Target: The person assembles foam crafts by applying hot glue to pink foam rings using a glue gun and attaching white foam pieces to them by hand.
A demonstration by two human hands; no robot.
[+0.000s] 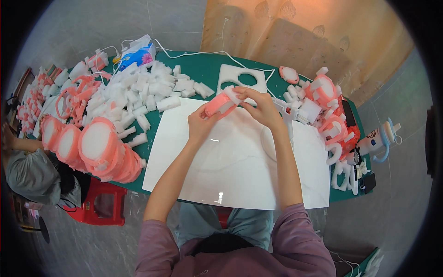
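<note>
- Green desk [207, 69]: carries all items; a large white sheet [240, 161] covers its near middle.
- White foam blocks [138, 92]: heaped at far left of the desk.
- Stack of pink-rimmed foam rings [97, 147]: lies at near left, beside the heap.
- Pink and white foam pieces [330, 111]: piled at the right edge.
- White foam offcut [240, 78]: flat with round holes, just beyond the hands.
- Pink foam piece [220, 104]: held above the sheet's far edge, between both hands.
- Left hand [200, 122]: fingers grasping the pink piece's near end.
- Right hand [260, 106]: fingers pinching a white foam strip [233, 94] at the piece's far end.
</note>
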